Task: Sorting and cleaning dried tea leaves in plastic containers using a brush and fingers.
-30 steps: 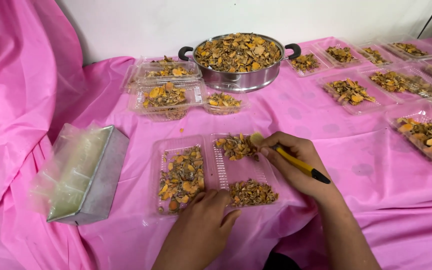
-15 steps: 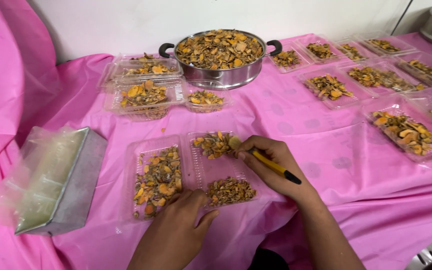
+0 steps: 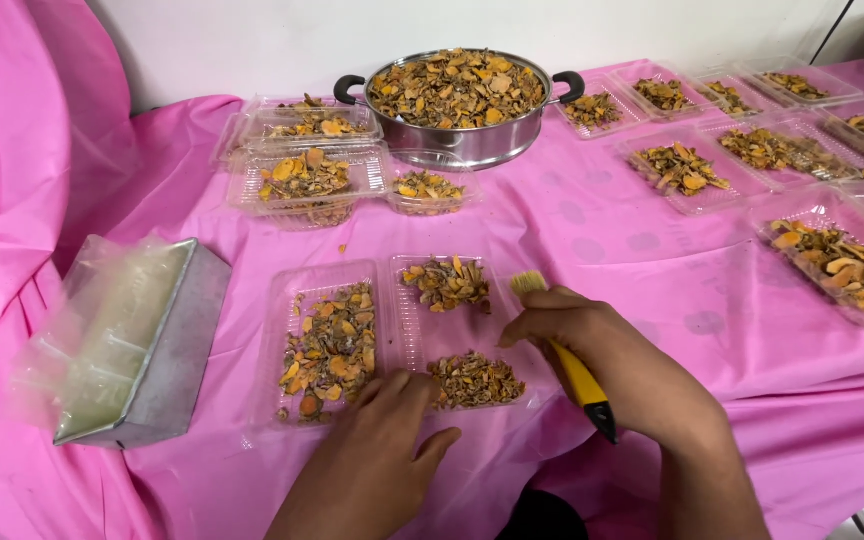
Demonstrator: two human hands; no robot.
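Presently, as observed from beside the surface:

Right hand: the right hand [image 3: 602,345] has its fingers closed round a yellow-handled brush [image 3: 574,372], bristles pointing towards the open tray.

Left hand: the left hand [image 3: 377,455] lies flat, fingers spread and gripping nothing, pressing on the near edge of the clear hinged tray [image 3: 392,335].

Tray in hand: open on the pink cloth [image 3: 632,250] just in front of the person. Left half carries a full spread of dried orange-brown slices [image 3: 332,345]; right half carries two small heaps, one far [image 3: 447,283], one near [image 3: 474,380], with bare plastic between.

Supply: steel pot [image 3: 457,105] at the back, heaped high with the same slices.

Done, by judgement: several filled trays [image 3: 307,175] stacked left of the pot; more filled open trays [image 3: 832,255] spread along the right.

Left, by judgement: the pot is far from emptied, and the tray in hand is unclosed.

Other: metal tin [image 3: 157,345] at left, holding what appear to be clear plastic bags.
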